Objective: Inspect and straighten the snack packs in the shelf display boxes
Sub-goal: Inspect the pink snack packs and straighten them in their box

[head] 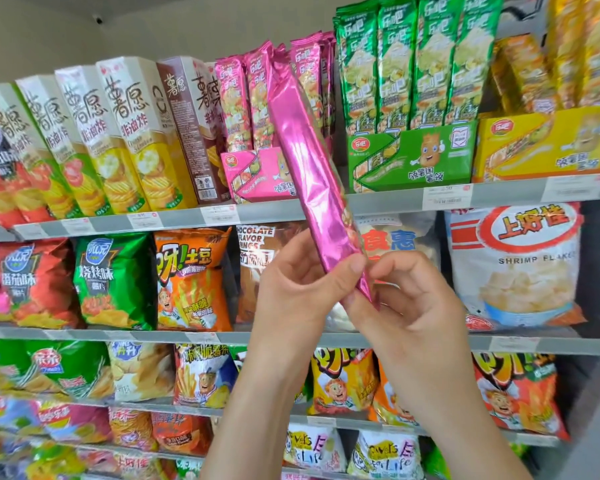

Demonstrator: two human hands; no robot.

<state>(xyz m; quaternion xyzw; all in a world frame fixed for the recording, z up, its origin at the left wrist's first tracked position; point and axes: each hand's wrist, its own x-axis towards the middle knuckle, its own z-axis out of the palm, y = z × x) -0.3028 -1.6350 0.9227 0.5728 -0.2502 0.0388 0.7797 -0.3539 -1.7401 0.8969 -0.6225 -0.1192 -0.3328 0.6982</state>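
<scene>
Tilted pink snack pack (309, 168), lower end in left hand (300, 289) and right hand (414, 306)

A single wide-angle view comes from a camera worn on the person's head. It faces the snack shelves (378, 206) nearly front-on, tipped slightly upward, so a strip of wall (84, 22) shows at the far upper left. The camera is close: the left hand (291, 289) and right hand (413, 306) come up from the near bottom edge and hold a pink pack (312, 161) in mid-frame. The shelf rails (499, 344) fan apart toward the right, where the shelves are nearer the lens.
</scene>
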